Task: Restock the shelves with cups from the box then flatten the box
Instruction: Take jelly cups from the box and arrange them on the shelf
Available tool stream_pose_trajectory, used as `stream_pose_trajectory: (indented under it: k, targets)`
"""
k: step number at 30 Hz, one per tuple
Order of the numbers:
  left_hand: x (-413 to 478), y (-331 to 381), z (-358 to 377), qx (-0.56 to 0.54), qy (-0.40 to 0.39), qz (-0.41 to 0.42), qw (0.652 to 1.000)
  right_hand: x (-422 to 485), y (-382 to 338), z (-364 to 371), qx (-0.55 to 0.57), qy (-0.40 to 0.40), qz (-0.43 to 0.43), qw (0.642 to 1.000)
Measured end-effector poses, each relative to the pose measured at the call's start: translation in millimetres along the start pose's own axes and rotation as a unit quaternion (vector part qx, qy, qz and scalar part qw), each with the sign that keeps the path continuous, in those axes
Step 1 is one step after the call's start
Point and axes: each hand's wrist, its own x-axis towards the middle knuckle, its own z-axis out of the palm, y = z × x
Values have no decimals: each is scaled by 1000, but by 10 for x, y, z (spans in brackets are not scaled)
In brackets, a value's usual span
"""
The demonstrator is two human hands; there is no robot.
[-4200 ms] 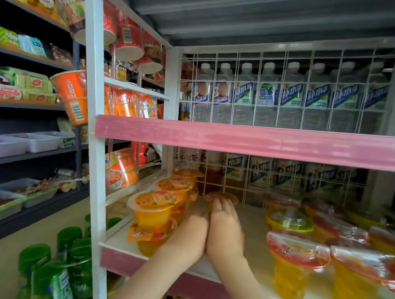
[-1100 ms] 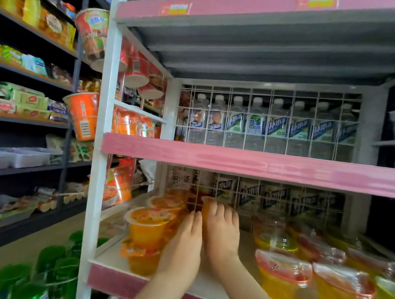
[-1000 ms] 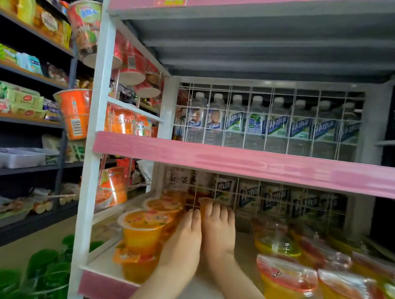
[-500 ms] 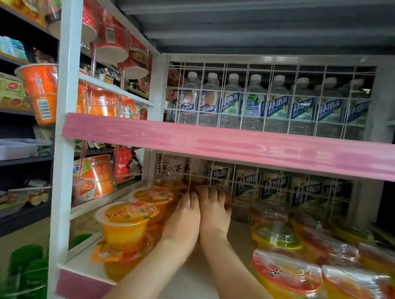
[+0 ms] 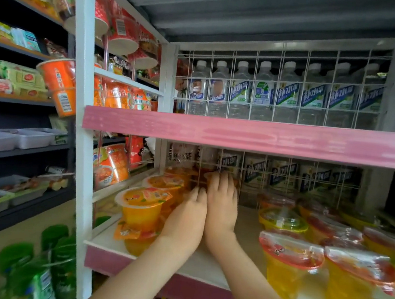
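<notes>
Plainly, stock first. Orange jelly cups (image 5: 142, 207): stacked two high along the left of the lower shelf (image 5: 201, 266). Red-lidded jelly cups (image 5: 290, 257): ranged along its right, with a bare lane between the two groups. Rear cup (image 5: 205, 177): orange, at the far end of that lane against the wire grid (image 5: 288, 176); I saw only part of its rim.

Handling, as I judged it: each cup was light, thin-walled plastic, stiff at the rim and yielding in the wall. The film lid would dent or tear under a pressing fingertip. It was best taken round the wall just under the rim, or nudged at the rim, and never by the lid. The stacks looked ready to tip if brushed.

Left hand (image 5: 185, 223) and right hand (image 5: 221, 210): side by side in the lane, backs up, inner edges touching, fingers straight and together, clasping nothing I could see. The right hand's fingertips (image 5: 222, 180) lay on the rear cup. The left hand's sat just beside the orange stacks. Palms were hidden.

Box: not in view.
</notes>
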Motion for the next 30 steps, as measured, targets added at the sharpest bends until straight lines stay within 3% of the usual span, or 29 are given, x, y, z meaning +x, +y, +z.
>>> stream_pose_trajectory:
  k: [6,10,17,21,24,30]
  targets:
    - [-984,-138,-466,-36,69,28,997,-675,-385,-773,174,1,-66,983]
    - [-2168,-623,-571,8,79,15,997,-1463,-826,-1182,297,-90,-136,941]
    - [-4389,-1196,-628,44,-48,-175,982,-2984,-2001,-1353,456,-229,-307,804]
    - [-5127,-1236,-554,39,-151,-246,957,-3749,-2399,-1357,450,-312,-386,742]
    - [-5391,-1227,-367,4,-221,-218,951,-4077,-2294,-1198,364,-398,-448,713]
    - [-5425,-1132,60,4,-306,-183,934,-4261,-1801,-1199,281,-551,-353,702]
